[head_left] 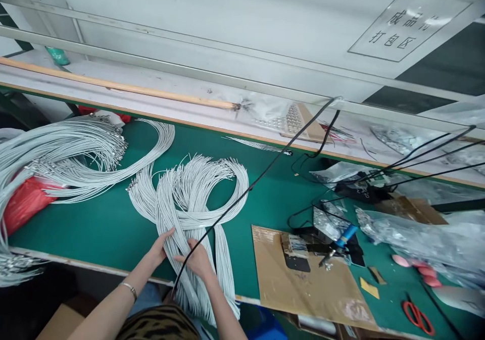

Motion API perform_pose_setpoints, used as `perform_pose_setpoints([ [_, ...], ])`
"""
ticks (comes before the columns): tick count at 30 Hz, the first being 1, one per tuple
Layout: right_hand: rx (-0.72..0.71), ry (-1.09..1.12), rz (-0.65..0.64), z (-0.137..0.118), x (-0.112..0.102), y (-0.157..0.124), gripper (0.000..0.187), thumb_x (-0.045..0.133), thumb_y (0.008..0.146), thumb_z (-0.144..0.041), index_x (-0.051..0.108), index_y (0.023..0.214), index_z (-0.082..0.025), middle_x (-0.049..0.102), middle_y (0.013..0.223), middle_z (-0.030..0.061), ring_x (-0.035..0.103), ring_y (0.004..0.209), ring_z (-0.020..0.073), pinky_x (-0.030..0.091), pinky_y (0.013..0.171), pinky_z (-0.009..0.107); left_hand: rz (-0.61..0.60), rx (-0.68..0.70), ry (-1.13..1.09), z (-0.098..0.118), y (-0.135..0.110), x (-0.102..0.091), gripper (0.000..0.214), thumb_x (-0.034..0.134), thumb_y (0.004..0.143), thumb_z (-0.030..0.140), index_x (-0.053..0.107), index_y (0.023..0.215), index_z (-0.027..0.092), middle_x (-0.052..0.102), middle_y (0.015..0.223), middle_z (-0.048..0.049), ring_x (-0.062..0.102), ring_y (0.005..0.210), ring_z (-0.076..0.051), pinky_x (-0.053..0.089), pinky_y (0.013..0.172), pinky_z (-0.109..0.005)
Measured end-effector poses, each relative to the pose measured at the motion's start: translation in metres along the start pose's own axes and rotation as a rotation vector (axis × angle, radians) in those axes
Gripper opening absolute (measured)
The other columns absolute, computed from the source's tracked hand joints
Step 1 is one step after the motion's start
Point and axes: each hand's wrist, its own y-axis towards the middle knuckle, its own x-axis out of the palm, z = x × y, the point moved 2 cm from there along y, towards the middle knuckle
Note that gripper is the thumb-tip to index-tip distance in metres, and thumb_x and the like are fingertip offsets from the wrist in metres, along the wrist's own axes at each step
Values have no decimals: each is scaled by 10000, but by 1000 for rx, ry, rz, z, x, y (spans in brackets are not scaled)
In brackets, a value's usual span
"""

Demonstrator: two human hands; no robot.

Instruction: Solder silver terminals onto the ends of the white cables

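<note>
A large bundle of thin white cables (182, 216) lies fanned and crossed on the green table mat, its lower end hanging over the front edge. My left hand (162, 246) grips the left side of one cable strand group, with its fingertips partly hidden behind the cables. My right hand (197, 260) is closed on the same group from the right, its fingers lying across the cables. A thin black cord (242, 194) runs diagonally in front of the bundle and past my right hand.
More white cable bundles (56, 148) lie at the left beside a red bag (28, 201). To the right are a cardboard sheet (273, 264), a blue-handled tool (345, 235), plastic bags (417, 239) and red scissors (418, 317). A shelf (182, 87) runs along the back.
</note>
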Motion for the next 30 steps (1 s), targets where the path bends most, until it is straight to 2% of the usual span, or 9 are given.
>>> perform_pose_setpoints([
  [6,43,-149,-72,-26,23,1,355,690,1014,-377,652,1298,-167,693,1274,97,704,1108,262,601,948,484,16,-38,-69,0,-5,-9,336,699,999,324,662,1298,175,686,1318,-114,709,1085,-260,622,902,-463],
  [9,47,-167,-124,-32,27,1,333,688,1016,-376,662,1271,-164,704,1241,91,713,1071,248,611,923,464,-5,-43,-110,10,-6,-13,341,698,999,322,657,1303,173,685,1312,-113,710,1077,-260,624,893,-460],
  [12,26,-172,-204,-36,24,-7,279,689,1016,-382,693,1171,-150,730,1122,61,729,954,214,626,844,407,-90,-23,-159,28,-5,-13,343,692,1003,338,656,1298,167,690,1296,-113,714,1064,-257,626,883,-457],
  [15,-7,-184,-259,-40,22,-17,263,696,1011,-383,702,1131,-148,732,1100,56,726,956,213,621,853,410,-200,1,-192,45,-1,-10,343,684,1008,353,657,1293,166,700,1267,-109,721,1030,-247,631,860,-444],
  [19,-29,-181,-296,-42,18,-21,280,706,1001,-401,709,1100,-139,730,1071,40,727,939,223,623,831,398,-295,54,-194,52,-2,-8,284,685,1009,331,670,1235,159,719,1148,-78,720,886,-196,633,748,-366],
  [21,-34,-157,-315,-38,8,-19,283,702,1005,-402,711,1093,-133,731,1040,29,730,883,210,631,773,362,-347,98,-197,50,-11,-11,247,686,1010,326,680,1186,153,724,1077,-59,710,817,-174,623,698,-333],
  [23,-33,-135,-296,-28,-12,-15,265,688,1020,-382,703,1122,-138,733,1040,35,731,848,185,634,736,337,-403,142,-205,49,-25,-18,220,687,1010,333,689,1128,148,724,1001,-39,696,759,-157,613,672,-318],
  [27,-9,-180,-85,2,-68,3,267,665,1037,-359,678,1207,-153,727,1121,64,733,911,192,641,786,367,-456,257,-256,59,-56,-41,216,687,1008,362,694,998,146,698,847,4,664,668,-138,602,665,-319],
  [30,-50,-270,51,14,-90,26,281,671,1031,-352,670,1241,-164,715,1188,79,726,969,207,636,833,397,-430,352,-311,69,-68,-54,222,684,1010,369,690,973,150,672,785,25,642,626,-129,595,658,-316],
])
